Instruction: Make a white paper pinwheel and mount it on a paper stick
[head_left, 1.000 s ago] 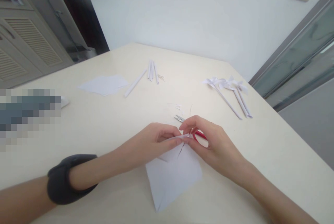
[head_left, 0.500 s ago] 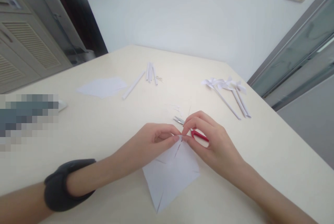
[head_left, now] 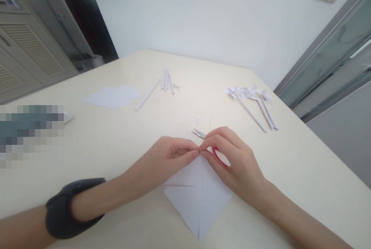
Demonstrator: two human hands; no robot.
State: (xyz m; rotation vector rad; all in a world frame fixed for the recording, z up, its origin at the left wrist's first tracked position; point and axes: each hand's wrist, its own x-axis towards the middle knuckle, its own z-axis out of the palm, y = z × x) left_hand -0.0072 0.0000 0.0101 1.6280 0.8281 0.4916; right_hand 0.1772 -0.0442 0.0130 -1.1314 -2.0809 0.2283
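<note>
Head view, left hand [head_left: 166, 160] and right hand [head_left: 232, 156] pinching top corner of white paper square [head_left: 198, 196], red scissors [head_left: 213, 148] just behind, cream table [head_left: 116, 140].

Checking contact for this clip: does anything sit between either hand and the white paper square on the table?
Nothing visible does. The left hand and right hand both pinch the far corner of the paper square directly. The red-handled scissors lie partly under the right hand, beside that corner.

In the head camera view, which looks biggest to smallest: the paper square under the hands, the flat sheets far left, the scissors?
1. Paper square, though it lies nearest the camera.
2. Flat sheets.
3. Scissors, partly hidden by the right hand.
</note>
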